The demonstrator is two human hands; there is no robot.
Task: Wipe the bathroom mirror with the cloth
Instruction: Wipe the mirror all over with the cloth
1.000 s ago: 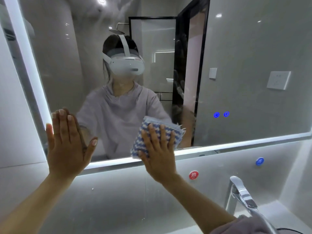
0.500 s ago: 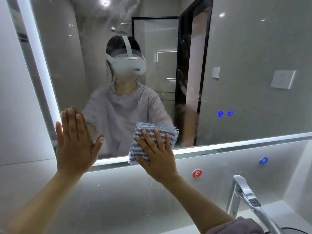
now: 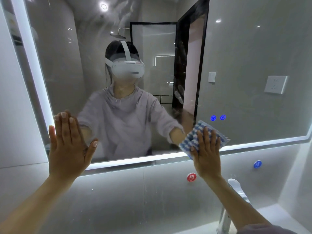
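One wide mirror (image 3: 244, 48) with a lit border fills most of the view, and its glass reflects a person in a pale top and a white headset. The left grip (image 3: 67, 146) lies flat on the glass near the lower left corner, fingers straight, holding nothing. The right grip (image 3: 206, 154) presses a blue-and-white checked cloth (image 3: 194, 137) against the mirror's bottom edge, right of centre, with fingers straight and spread. A chrome tap (image 3: 236, 188) stands under the right forearm. A red sticker (image 3: 191, 177) and a blue sticker (image 3: 257, 164) sit on the wall below the mirror. Two glowing buttons (image 3: 213, 118) show just above the cloth.
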